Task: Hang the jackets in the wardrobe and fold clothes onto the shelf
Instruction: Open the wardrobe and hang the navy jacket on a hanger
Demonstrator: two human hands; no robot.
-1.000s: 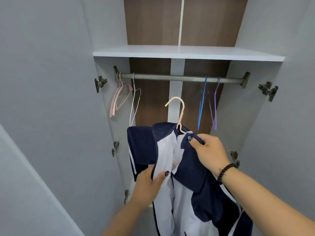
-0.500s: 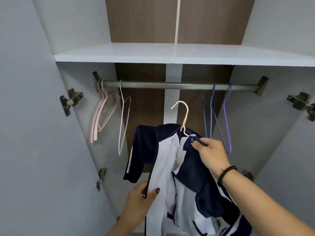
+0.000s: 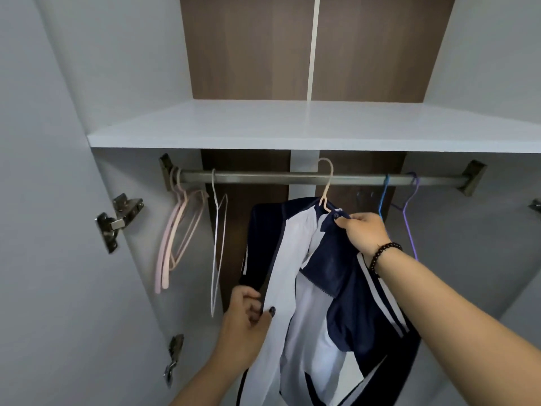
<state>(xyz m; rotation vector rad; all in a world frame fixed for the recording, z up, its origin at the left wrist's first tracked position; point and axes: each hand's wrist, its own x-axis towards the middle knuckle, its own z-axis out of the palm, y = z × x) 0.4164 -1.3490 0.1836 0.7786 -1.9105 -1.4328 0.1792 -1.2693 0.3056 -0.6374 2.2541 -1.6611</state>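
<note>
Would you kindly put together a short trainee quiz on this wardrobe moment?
1. True or false: the cream hanger's hook is at the rail.
2. Which hand pinches the navy-and-white jacket at its collar?
3. How many empty hangers hang right of it: A) none B) two C) four?

Key: 1 true. 2 the right hand; the left hand holds the front edge lower down. 3 B, the blue hanger and the purple hanger.

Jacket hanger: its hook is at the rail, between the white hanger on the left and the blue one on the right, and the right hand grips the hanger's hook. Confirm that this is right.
One detail is wrong. The head view shows the right hand pinching the jacket at its navy collar, not the hook of the jacket hanger. The rest holds: the hook is at the rail, between the white hanger and the blue hanger.
</note>
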